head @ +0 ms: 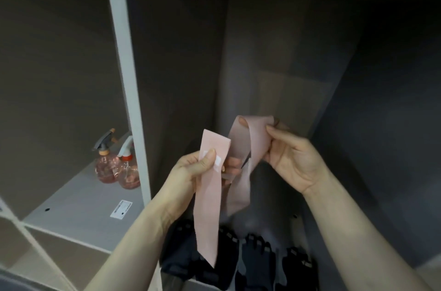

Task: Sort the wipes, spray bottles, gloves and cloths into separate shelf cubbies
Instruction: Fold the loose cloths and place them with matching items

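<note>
While two spray bottles (118,166) stand upright side by side in the left cubby (78,205), nozzles pointing left, the left hand (202,169) pinches a pink cloth (210,195) in the cubby to the right, thumb on its white tag, palm turned inward. From that grip one strip hangs straight down, its long axis near vertical, over dark gloves (253,264) lying with fingers toward the back. The right hand (293,159), raised slightly higher, pinches the cloth's upper fold between thumb and fingertips.
</note>
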A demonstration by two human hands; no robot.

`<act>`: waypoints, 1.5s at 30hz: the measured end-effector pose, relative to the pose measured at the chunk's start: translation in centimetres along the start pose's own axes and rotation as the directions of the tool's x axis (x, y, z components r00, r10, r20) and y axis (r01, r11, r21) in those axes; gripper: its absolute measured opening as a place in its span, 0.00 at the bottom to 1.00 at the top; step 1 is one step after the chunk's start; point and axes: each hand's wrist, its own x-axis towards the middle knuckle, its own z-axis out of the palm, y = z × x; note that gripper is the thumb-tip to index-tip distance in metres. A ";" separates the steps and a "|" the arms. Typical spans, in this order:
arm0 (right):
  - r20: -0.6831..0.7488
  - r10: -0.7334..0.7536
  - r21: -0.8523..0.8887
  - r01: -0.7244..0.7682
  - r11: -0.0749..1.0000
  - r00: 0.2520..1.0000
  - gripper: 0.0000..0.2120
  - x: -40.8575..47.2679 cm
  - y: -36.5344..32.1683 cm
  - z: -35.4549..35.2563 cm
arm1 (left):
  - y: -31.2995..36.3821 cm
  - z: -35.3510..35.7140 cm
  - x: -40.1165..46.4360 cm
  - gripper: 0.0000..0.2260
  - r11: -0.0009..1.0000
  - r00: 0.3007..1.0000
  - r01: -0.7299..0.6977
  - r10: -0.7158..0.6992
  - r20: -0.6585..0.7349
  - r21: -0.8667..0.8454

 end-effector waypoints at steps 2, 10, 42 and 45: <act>-0.007 -0.015 -0.016 0.015 1.000 1.000 0.16 -0.1 0.4 0.1 | 0.2 0.3 -0.4 0.14 1.000 0.999 -0.007 0.007 -0.036 0.004; -0.002 -0.055 -0.174 0.054 0.983 0.998 0.22 -1.1 1.0 0.7 | 1.3 1.7 -0.9 0.33 0.995 0.973 -0.009 -0.013 -0.232 -0.095; -0.092 -0.188 -0.595 0.097 0.798 0.978 0.05 -2.9 0.6 1.6 | 3.1 3.7 1.1 0.09 0.974 0.984 -0.147 0.161 -0.072 0.171; -0.119 -0.164 -0.557 0.071 0.828 0.979 0.05 -2.9 0.3 1.7 | 3.1 3.4 1.2 0.10 0.968 0.984 -0.152 0.167 -0.059 0.200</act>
